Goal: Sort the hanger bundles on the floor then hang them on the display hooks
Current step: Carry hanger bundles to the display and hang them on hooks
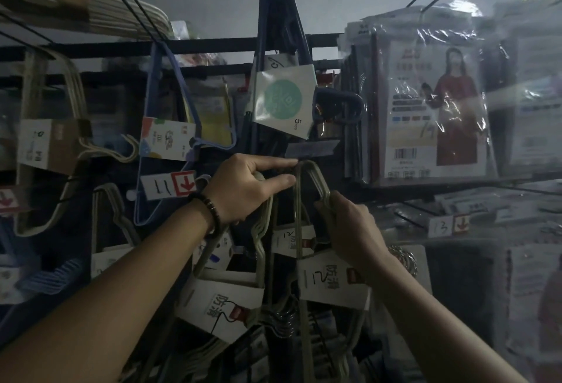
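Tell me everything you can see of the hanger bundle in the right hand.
The hanger bundle is a stack of thin olive-green hangers, wire-like, banded by a white paper sleeve with printed characters and a handwritten 12. It hangs roughly upright. The right hand grips its upper arm; the left hand's forefinger and thumb meet its top bend.

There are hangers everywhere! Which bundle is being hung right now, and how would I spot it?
Find the dark blue hanger bundle with the round mint-green label, mid-rack. Directly below it, an olive-green hanger bundle arches up just under a grey tag. Unlike the similar olive bundles beside it, its bend sits in the grip of the right hand.
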The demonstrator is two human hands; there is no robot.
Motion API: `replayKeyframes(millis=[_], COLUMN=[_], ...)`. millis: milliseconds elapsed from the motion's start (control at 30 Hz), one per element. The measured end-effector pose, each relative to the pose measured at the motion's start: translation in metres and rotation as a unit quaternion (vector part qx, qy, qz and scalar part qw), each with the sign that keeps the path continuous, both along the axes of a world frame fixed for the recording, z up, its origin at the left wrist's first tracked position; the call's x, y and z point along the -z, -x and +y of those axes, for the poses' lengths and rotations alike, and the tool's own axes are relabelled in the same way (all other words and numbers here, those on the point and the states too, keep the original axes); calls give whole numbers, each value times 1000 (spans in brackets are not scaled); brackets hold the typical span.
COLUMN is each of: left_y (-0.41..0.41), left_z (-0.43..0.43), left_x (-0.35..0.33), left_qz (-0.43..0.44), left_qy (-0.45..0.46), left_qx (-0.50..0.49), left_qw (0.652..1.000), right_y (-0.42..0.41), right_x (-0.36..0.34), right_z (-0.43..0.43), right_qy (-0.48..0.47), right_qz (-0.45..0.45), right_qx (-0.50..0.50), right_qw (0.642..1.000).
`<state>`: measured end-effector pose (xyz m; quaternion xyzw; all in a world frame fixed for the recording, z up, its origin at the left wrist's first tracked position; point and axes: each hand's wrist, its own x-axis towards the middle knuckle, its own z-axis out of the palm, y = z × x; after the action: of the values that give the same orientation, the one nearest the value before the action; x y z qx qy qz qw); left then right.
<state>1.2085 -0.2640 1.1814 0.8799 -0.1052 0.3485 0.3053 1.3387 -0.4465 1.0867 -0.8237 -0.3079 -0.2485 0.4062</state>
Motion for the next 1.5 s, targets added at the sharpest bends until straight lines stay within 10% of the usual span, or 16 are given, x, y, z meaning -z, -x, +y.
replayKeyframes(millis=[467,1133,1500], left_y=[1,17,-1], left_z=[3,7,8], left_x=[7,18,37], left_qz=[-12,31,42], left_qy=[-23,18,139], left_qx=[-54,-37,-19], left_qw=[998,999,989], right_y=[-59,-96,47], right_x=[-8,11,15], right_z=[76,115,25], right_qy=[200,246,-67], right_qz=[-4,48,-25], right_qx=[84,105,-89], right_qw=[976,962,993])
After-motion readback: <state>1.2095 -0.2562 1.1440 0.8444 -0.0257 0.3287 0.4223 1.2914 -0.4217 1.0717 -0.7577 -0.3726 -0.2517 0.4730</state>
